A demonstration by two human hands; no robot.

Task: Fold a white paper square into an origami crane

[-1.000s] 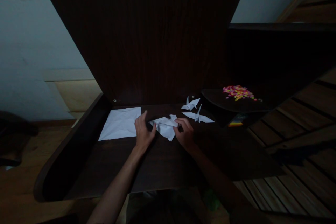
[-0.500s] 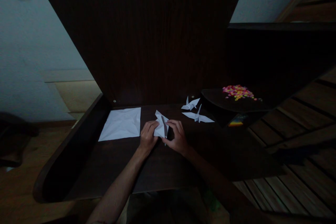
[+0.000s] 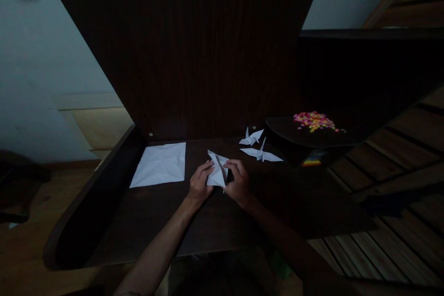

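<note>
Between my two hands is a partly folded piece of white paper [image 3: 217, 173], its layers spread apart with a shadowed gap down the middle. My left hand [image 3: 201, 181] grips its left side, fingers on top and thumb tucked low. The right side is pinched by my right hand [image 3: 237, 180], fingers bent over the edge. Left of the hands a creased white sheet [image 3: 159, 164] lies flat. Beyond my right hand rest two folded paper cranes, a nearer one [image 3: 261, 154] with wings spread and a smaller one [image 3: 251, 138] behind it.
The dark wooden desk [image 3: 145, 226] has a raised side panel [image 3: 86, 208] at the left and a tall back board [image 3: 194, 55]. A rounded shelf [image 3: 280, 127] at the right carries a heap of small colourful pieces [image 3: 315, 121]. Below it shows a rainbow-coloured item [image 3: 311, 163].
Both hands have shifted slightly right with the folded paper. Its layers are spread wider and the top point sits lower. The cranes and flat sheet stay put.
</note>
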